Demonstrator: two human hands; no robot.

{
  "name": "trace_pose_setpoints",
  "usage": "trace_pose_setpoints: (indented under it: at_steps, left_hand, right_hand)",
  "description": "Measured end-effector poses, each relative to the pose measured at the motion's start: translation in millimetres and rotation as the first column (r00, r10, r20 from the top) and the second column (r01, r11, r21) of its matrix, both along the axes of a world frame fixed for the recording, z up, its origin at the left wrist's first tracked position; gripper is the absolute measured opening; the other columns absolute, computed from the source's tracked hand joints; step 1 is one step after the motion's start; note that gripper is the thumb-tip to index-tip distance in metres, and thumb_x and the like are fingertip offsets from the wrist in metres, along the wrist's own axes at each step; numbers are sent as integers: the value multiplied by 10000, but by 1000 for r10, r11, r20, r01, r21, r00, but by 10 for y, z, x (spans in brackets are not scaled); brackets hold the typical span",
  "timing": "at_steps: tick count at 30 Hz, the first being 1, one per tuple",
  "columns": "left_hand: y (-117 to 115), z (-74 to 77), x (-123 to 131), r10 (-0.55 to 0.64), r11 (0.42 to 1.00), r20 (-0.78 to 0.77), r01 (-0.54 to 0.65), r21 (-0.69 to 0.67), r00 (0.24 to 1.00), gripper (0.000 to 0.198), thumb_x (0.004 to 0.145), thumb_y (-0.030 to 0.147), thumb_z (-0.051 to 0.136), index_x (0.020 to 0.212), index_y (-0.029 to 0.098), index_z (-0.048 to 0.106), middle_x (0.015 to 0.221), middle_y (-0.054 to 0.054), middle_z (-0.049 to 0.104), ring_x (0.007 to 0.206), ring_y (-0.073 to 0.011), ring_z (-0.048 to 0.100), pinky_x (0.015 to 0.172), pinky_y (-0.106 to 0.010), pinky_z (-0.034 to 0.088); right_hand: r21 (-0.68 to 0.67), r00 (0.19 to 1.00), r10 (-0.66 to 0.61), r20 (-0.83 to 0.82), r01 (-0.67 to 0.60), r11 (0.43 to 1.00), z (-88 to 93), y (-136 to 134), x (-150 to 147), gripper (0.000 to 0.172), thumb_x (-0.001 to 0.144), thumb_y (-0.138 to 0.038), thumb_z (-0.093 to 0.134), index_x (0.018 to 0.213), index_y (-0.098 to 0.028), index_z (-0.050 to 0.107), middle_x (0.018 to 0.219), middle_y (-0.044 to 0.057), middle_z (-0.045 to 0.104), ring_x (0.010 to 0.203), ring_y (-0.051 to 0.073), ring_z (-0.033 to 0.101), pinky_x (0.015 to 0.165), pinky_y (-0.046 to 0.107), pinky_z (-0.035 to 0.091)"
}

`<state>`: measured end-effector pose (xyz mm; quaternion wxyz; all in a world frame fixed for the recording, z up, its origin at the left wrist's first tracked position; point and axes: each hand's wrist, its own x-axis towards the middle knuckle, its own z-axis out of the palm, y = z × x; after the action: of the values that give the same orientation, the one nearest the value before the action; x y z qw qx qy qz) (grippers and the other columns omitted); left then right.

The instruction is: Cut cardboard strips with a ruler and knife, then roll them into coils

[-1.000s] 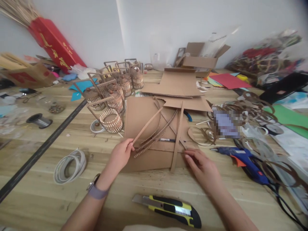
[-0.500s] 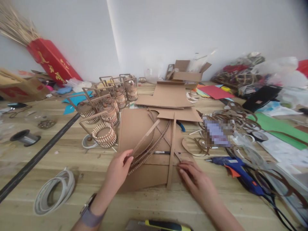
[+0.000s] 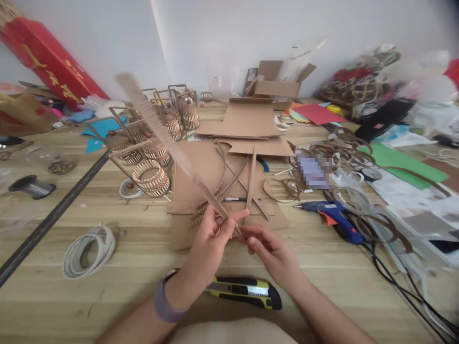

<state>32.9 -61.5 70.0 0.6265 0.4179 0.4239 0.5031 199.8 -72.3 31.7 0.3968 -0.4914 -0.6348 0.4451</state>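
Observation:
A long cardboard strip point(image 3: 172, 148) slants up and left over the table, its far end raised and blurred. My left hand point(image 3: 211, 234) pinches it near the lower end, index finger stretched out. My right hand point(image 3: 268, 251) has its fingertips closed at the strip's lower tip. Beneath lie cardboard sheets point(image 3: 193, 167) with several corrugated strips point(image 3: 233, 180), a flat strip point(image 3: 251, 181) and a dark pen point(image 3: 234, 198). A yellow and black utility knife point(image 3: 247, 291) rests near the table's front edge, between my forearms.
Small woven baskets point(image 3: 150, 177) stand at the left, near a white tape roll point(image 3: 89, 251) and a wire spool point(image 3: 32, 186). At the right are a blue glue gun point(image 3: 332, 215), its cables, curled brown strips point(image 3: 351, 148) and a green sheet point(image 3: 405, 165).
My left hand has lifted the strip off the sheets and moved right. My right hand has come in to the strip's lower end. The view has tilted down, showing more of the knife.

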Motion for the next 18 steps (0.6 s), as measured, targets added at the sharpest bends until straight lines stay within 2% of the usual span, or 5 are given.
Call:
trace_pose_setpoints:
  at_steps: [7,10,14,16,18]
  left_hand:
    - [-154,-94,-66,115,992,33,-117,42,993,344,873,481,666,940,235,435,1186,-79,714,1000,-179,672,883,-334,531]
    - [-278,-61,-183,-71,997,-211,61,-54,975,286,909,477,599,971,204,537,1068,-86,727,930,-188,692,867,-327,538]
    - [-439,117,-262,-437,894,-481,425,-143,760,265,966,386,492,867,184,632,740,-28,690,655,-152,653,606,-248,511]
    - [-457,221,-229,-365,863,-645,503,35,671,262,980,335,492,831,195,655,717,-17,689,666,-153,645,613,-247,498]
    - [-404,279,-149,-88,787,-756,510,347,649,253,1005,263,454,890,197,669,841,-38,724,805,-174,661,768,-288,525]
  right_hand:
    - [-203,978,-56,-201,15,979,3,73,25,453,771,-627,669,891,-191,690,676,2,631,581,115,514,557,246,456]
    - [-219,976,-86,-201,41,975,-9,118,61,433,777,-615,664,844,-188,667,629,-19,580,566,107,476,538,236,413]
    - [-148,996,6,-87,-19,989,13,217,197,394,784,-582,670,847,-193,670,663,-16,594,597,116,504,559,239,420]
    - [-76,999,31,-25,-32,997,38,250,257,371,803,-564,660,845,-195,680,708,2,634,643,133,553,596,251,451]
    - [19,999,32,17,-32,999,62,252,282,332,840,-529,641,837,-201,695,759,22,675,703,153,603,651,270,487]
